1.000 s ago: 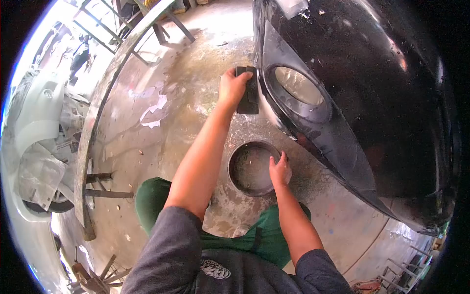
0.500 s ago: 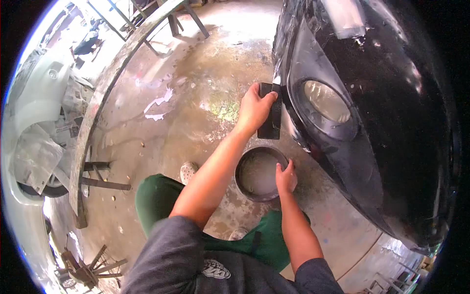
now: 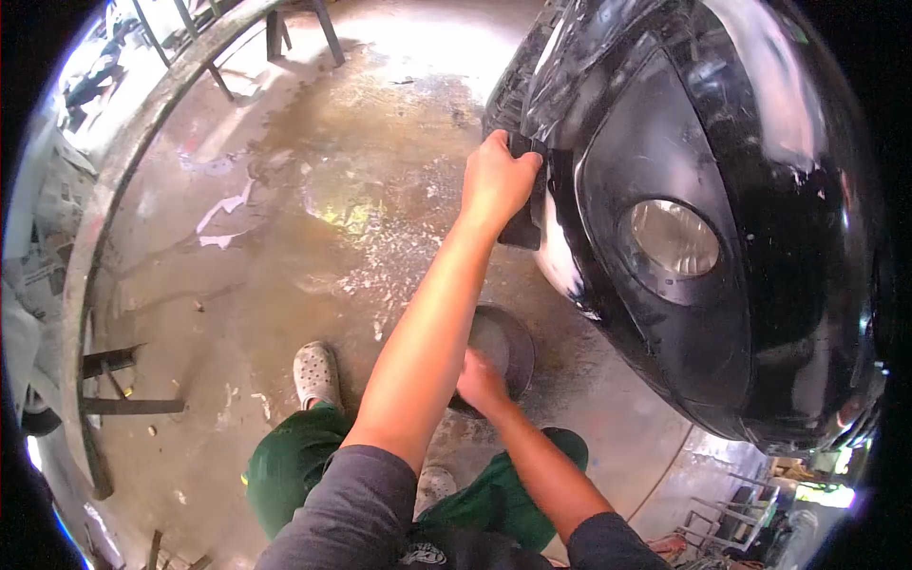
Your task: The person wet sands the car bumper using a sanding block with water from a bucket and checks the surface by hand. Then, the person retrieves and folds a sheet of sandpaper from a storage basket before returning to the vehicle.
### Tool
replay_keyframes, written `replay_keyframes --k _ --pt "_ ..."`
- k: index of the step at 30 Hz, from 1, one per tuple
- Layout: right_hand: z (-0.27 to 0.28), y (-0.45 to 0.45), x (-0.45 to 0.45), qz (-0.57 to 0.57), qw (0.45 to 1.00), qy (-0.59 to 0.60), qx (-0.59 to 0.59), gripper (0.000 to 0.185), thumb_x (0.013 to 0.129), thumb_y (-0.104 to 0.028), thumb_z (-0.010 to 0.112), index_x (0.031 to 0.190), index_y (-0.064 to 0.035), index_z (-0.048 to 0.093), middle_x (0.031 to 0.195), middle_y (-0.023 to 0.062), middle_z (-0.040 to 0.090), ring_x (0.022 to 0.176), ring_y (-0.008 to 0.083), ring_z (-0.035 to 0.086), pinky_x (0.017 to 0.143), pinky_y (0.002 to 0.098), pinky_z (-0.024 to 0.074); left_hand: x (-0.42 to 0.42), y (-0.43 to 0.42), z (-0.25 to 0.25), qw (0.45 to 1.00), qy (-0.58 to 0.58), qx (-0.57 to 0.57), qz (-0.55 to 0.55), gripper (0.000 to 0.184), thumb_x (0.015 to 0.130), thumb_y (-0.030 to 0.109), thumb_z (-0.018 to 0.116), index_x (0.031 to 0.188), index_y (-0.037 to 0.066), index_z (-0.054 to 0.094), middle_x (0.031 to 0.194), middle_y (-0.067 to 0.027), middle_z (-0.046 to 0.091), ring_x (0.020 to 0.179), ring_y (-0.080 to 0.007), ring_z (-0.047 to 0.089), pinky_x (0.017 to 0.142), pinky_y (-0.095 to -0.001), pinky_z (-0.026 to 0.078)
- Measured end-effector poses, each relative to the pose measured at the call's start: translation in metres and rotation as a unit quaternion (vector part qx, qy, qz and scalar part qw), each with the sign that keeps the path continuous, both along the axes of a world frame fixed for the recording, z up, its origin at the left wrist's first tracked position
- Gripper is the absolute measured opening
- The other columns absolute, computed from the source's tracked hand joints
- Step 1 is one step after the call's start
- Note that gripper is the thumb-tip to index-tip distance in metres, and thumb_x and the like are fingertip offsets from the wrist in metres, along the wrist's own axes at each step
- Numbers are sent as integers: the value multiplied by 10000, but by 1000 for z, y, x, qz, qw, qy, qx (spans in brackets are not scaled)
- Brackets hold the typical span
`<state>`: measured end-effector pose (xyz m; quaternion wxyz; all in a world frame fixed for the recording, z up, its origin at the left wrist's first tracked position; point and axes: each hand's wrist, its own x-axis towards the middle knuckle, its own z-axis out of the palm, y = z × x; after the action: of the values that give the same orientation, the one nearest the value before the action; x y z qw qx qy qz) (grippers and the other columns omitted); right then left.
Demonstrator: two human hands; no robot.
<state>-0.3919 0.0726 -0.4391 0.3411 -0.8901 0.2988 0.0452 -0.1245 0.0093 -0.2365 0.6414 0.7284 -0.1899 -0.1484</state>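
Observation:
My left hand (image 3: 498, 182) is closed around a flat black rectangular block (image 3: 520, 230). The block lies against the edge of a glossy black car bumper (image 3: 798, 256), whose fog lamp (image 3: 674, 237) faces me. Pale patches mark the bumper's edge near the block. Lower down, my right hand (image 3: 484, 382) is at a round dark basin (image 3: 519, 353) on the floor. My left forearm covers part of that basin, and the right fingers are blurred and partly hidden.
A long curved bench rail (image 3: 90, 228) on legs runs along the left. Covered, pale car parts (image 3: 38, 180) stand beyond it. The concrete floor (image 3: 256, 285) has wet stains and bits of debris. Metal frames (image 3: 731, 513) are at lower right.
The view has shifted, with the bumper filling more of the right side. My right hand has moved left from the basin's right rim, partly behind my left forearm. My left hand keeps the block.

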Motion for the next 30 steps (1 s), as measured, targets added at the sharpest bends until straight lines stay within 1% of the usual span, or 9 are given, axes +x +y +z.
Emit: replay_keyframes --k 1,3,6,10,14,17,19,26,30 --pt "-56 -2 -2 29 990 113 74 272 930 -270 576 1028 -21 624 1148 218 655 1014 435 640 882 530 503 -4 4 1 1000 -4 10 -1 394 806 247 706 1083 -30 661 989 -232 719 962 -316 706 850 -396 525" --pt "-184 -2 -13 57 991 15 121 358 940 -347 581 1012 1 620 1079 189 691 985 385 656 870 509 496 -28 23 8 999 -18 29 2 401 806 250 706 1092 -27 653 995 -239 716 971 -333 705 853 -410 523" --pt "-172 7 -1 20 966 -42 255 352 950 -370 584 928 -20 620 899 134 698 774 267 656 677 431 514 -45 39 -2 996 76 -37 -34 382 808 250 705 1072 -23 664 969 -236 720 965 -349 707 860 -419 524" --pt "19 -20 7 -156 793 200 554 326 965 -323 560 739 -89 586 676 45 611 500 122 504 404 289 361 -1 15 -7 994 68 -79 -24 344 817 238 701 1020 -39 674 945 -246 721 949 -340 713 828 -406 531" --pt "256 -57 45 -74 927 107 352 268 992 -193 537 818 -26 654 683 55 647 559 137 614 483 277 510 -35 26 -6 997 68 -23 -4 434 839 254 683 1142 -34 563 1003 -309 682 1011 -475 653 860 -496 510" --pt "333 -61 76 -82 966 -123 212 229 999 -136 535 1122 22 648 1001 127 697 866 167 676 755 304 554 -80 41 -8 992 113 -57 15 402 841 245 680 1101 -29 542 976 -308 683 997 -458 670 862 -494 509" --pt "346 -55 90 -5 980 -156 -125 339 960 -98 572 1263 53 587 1191 177 657 1058 239 654 884 328 520 -60 39 1 991 125 -53 -2 401 830 240 675 1084 -54 575 1003 -308 684 1026 -433 673 878 -479 513" --pt "219 -59 6 -147 983 -105 24 132 949 -67 560 966 -8 677 820 54 681 788 133 641 745 292 506 -61 36 2 997 74 -24 8 402 841 269 648 1107 -25 583 1007 -316 676 1009 -487 643 869 -503 504" --pt "79 -83 -54 -192 972 43 -132 385 932 -268 623 1202 6 604 1192 246 643 1074 386 637 933 456 490 -55 23 4 994 80 -60 54 366 828 247 669 1055 -31 594 969 -309 683 991 -470 662 841 -496 512"
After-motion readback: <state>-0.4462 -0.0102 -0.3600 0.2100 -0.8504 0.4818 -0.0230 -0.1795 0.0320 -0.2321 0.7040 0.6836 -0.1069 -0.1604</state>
